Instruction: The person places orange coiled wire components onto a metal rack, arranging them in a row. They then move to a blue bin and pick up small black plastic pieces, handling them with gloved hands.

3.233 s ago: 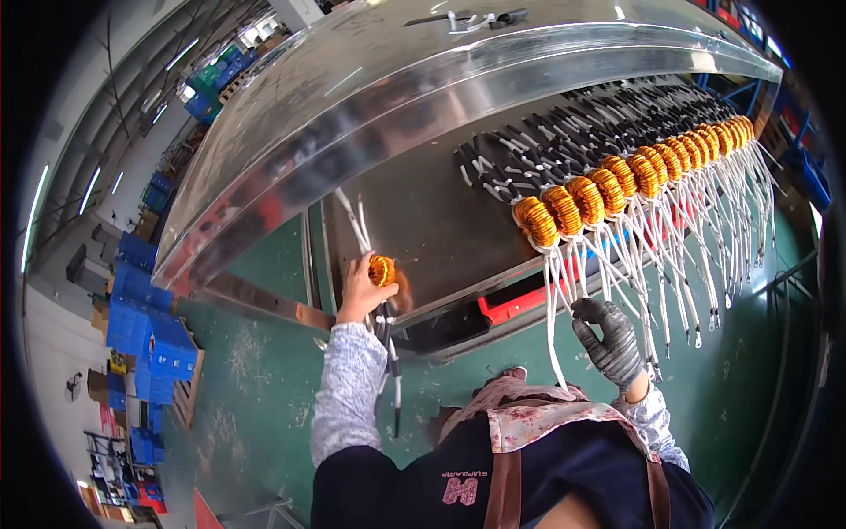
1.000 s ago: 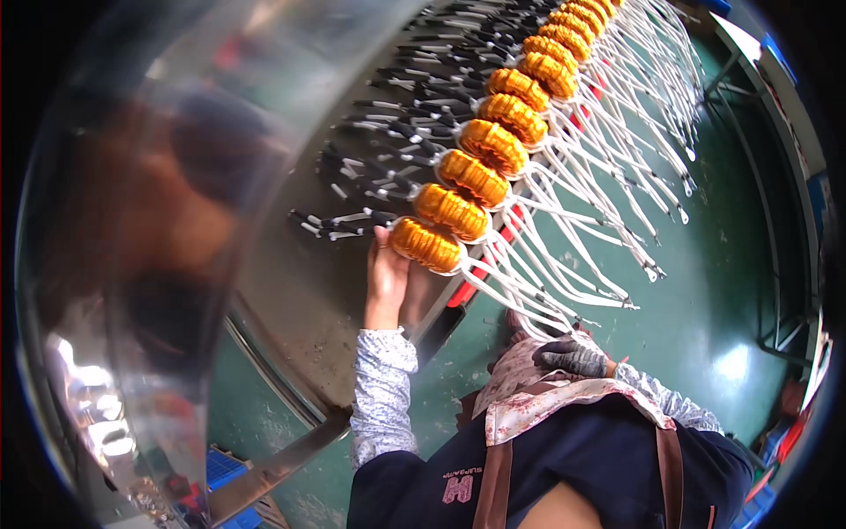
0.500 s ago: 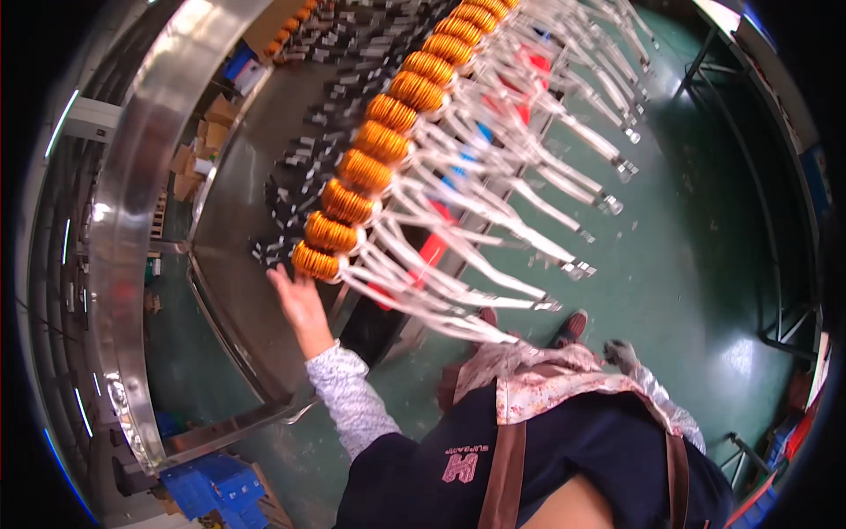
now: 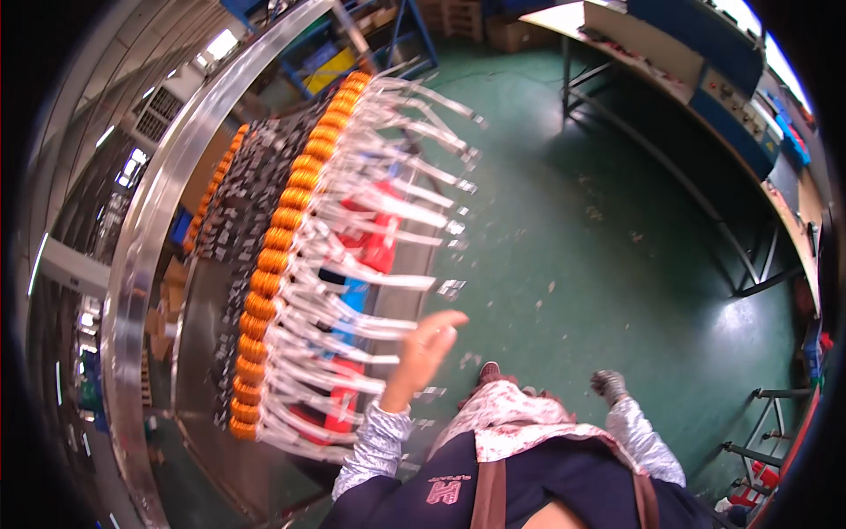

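Observation:
My bare left hand (image 4: 426,354), slightly blurred, is raised with its fingers stretched out and nothing in them. It is beside the tips of long white sleeved leads (image 4: 388,280) that end in metal terminals. The leads hang from a long row of orange, ribbed wire coils (image 4: 264,284) on the left, with black leads (image 4: 251,212) on the row's far side. My right hand (image 4: 608,385), in a grey glove, is low at my right side, away from the coils. Its fingers are too small and turned away to read.
A curved metal rail (image 4: 132,264) runs along the left. Red and blue bins (image 4: 379,247) sit under the white leads. A workbench (image 4: 652,70) with a blue machine (image 4: 731,115) stands at the back right. Green floor (image 4: 546,264) lies between, and a metal frame (image 4: 767,423) is at right.
The view has turned to the right, bringing the workbench in. My left hand has left the near end of the coil row and is now by the tips of the white leads.

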The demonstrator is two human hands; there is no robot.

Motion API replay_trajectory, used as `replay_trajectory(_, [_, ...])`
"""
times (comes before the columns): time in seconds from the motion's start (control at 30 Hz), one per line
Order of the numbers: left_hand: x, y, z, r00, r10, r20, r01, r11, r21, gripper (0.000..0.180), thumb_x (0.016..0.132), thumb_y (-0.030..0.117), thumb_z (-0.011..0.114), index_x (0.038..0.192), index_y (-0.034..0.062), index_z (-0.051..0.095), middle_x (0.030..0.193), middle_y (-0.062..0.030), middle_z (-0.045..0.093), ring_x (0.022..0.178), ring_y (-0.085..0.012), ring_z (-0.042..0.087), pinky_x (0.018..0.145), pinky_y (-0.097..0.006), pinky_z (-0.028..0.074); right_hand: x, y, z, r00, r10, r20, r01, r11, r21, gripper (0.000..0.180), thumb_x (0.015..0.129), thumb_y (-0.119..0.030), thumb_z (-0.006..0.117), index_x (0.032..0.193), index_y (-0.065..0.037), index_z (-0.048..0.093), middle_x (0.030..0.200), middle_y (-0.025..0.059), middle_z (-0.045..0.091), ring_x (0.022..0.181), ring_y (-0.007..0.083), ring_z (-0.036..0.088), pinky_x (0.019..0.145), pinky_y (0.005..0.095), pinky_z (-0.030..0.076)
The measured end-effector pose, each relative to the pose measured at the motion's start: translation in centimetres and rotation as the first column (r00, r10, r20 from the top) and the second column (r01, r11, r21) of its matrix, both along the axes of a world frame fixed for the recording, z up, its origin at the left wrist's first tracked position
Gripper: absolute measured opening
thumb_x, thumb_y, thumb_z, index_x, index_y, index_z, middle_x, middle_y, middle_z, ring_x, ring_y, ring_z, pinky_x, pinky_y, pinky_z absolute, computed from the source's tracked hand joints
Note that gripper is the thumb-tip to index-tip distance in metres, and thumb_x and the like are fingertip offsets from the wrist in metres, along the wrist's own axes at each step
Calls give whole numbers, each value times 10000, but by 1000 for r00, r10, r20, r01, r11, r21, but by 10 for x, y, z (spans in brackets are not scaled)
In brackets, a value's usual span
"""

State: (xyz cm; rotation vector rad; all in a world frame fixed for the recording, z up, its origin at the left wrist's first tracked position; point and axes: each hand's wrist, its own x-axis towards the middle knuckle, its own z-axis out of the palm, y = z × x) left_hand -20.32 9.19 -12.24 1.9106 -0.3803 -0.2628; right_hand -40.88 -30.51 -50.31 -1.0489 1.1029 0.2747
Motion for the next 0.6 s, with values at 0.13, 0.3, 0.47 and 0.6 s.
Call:
replay_trajectory(0.13, [39,-100,-76,909,-326,-261,323,945,-54,236,907,169,533,1078,50,643,1022,-48,654,931,-104,572,827,-272,457,63,0,-7,943,272,193,-262,962,-77,243,852,-223,632,974,-13,629,787,51,640,614,127,567,566,270,483])
replay_trajectory(0.3, [110,-167,-146,796,-579,-176,595,802,57,226,880,165,553,1047,45,646,972,-112,670,877,-181,642,799,-306,490,120,-29,65,816,568,-109,-567,748,-344,278,853,-230,575,1015,-18,653,869,52,665,691,135,602,666,269,502])
replay_trajectory(0.47, [218,-233,-136,810,-585,-40,586,807,68,247,893,208,538,1051,57,653,1019,-102,664,948,-196,624,857,-313,468,103,-117,1,881,272,-387,-361,915,-179,229,790,-169,591,931,5,637,805,101,660,643,181,632,580,292,530])
replay_trajectory(0.6, [286,-281,-119,768,-563,-304,586,810,-20,241,898,226,546,1049,78,661,1006,-78,666,939,-150,615,845,-297,472,104,-163,-28,924,-116,-365,41,978,-207,214,787,-121,603,966,-5,615,770,133,649,628,241,638,526,348,534])
